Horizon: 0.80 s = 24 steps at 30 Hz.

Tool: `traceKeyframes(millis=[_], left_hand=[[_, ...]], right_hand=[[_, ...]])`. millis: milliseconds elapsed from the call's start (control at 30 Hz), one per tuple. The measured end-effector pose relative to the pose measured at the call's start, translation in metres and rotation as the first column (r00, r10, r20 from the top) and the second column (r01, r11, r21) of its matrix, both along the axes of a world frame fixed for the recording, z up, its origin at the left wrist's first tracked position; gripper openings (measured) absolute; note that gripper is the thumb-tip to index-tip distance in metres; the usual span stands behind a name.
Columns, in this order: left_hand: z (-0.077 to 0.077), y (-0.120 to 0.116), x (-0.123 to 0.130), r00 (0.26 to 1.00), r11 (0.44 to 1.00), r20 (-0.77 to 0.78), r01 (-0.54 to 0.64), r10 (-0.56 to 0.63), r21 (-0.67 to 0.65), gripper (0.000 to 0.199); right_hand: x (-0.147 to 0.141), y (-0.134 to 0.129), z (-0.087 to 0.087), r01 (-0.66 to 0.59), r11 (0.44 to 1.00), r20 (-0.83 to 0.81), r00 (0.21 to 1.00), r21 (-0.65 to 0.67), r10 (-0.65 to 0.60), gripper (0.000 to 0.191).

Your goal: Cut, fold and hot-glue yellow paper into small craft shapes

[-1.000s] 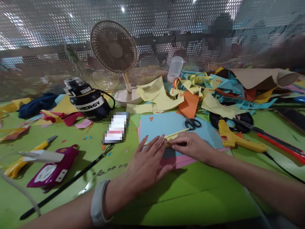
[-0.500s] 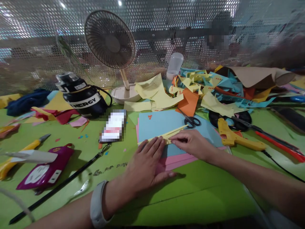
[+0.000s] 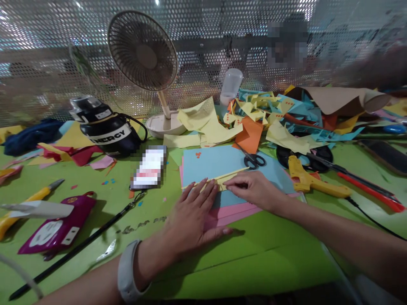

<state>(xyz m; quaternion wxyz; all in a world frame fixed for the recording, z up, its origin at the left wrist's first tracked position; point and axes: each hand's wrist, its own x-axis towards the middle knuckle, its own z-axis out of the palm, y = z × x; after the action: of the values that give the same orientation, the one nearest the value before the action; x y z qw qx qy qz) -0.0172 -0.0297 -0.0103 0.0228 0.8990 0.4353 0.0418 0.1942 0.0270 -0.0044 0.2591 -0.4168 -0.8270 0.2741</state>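
Note:
My left hand (image 3: 195,214) lies flat with its fingers stretched over a folded yellow paper strip (image 3: 233,173), pressing it against a light blue sheet (image 3: 219,159). My right hand (image 3: 256,188) is closed in a pinch at the strip's near edge, just right of my left fingertips. Part of the strip is hidden under my fingers. Pink sheets (image 3: 222,217) stick out below the blue one. Black-handled scissors (image 3: 255,161) rest on the blue sheet beyond my right hand, and small orange cut-outs (image 3: 198,155) lie near its far left corner.
A yellow glue gun (image 3: 313,182) and a red-handled tool (image 3: 370,190) lie to the right. Paper scraps (image 3: 254,112) are heaped behind. A fan (image 3: 143,55), black bottle (image 3: 111,131), phone (image 3: 149,166), purple packet (image 3: 59,226) and yellow-handled cutter (image 3: 32,203) stand or lie leftward.
The whole view has shifted slightly, so things appear a little further left. Both hands keep nearly the same place on the yellow strip.

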Motion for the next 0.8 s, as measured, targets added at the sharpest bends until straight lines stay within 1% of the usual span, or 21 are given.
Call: traceKeyframes(millis=[267,400,467,533,633,733,800], left_hand=[[0.001,0.003,-0.001,0.999,0.999,0.011,0.053,-0.053,0.01,0.091],[0.004,0.003,0.0,0.999,0.999,-0.011,0.036,-0.036,-0.036,0.093],[0.005,0.003,0.001,0.999,0.998,-0.022,0.031,-0.032,-0.054,0.093],[0.006,0.002,0.001,0.999,0.998,-0.017,0.036,-0.036,-0.05,0.093],[0.005,0.002,0.001,0.999,0.998,-0.001,0.037,-0.037,-0.043,0.097],[0.005,0.002,0.0,0.999,0.999,0.015,0.036,-0.036,-0.04,0.099],[0.005,0.001,0.0,0.999,0.999,0.028,0.034,-0.033,-0.025,0.099]], right_hand=[[0.0,0.0,0.001,0.033,0.997,0.036,0.999,-0.071,-0.03,0.022],[0.0,-0.002,0.001,0.043,0.995,0.043,0.998,-0.085,-0.04,0.021],[0.0,-0.002,0.002,0.064,0.99,0.067,0.996,-0.123,-0.056,0.021],[-0.002,-0.001,0.004,0.103,0.975,0.098,0.992,-0.198,-0.085,0.02],[-0.005,0.002,0.009,0.152,0.933,0.115,0.986,-0.325,-0.121,0.022],[-0.01,0.008,0.015,0.161,0.888,0.145,0.984,-0.43,-0.109,0.026],[-0.014,0.012,0.018,0.174,0.861,0.193,0.977,-0.478,-0.091,0.027]])
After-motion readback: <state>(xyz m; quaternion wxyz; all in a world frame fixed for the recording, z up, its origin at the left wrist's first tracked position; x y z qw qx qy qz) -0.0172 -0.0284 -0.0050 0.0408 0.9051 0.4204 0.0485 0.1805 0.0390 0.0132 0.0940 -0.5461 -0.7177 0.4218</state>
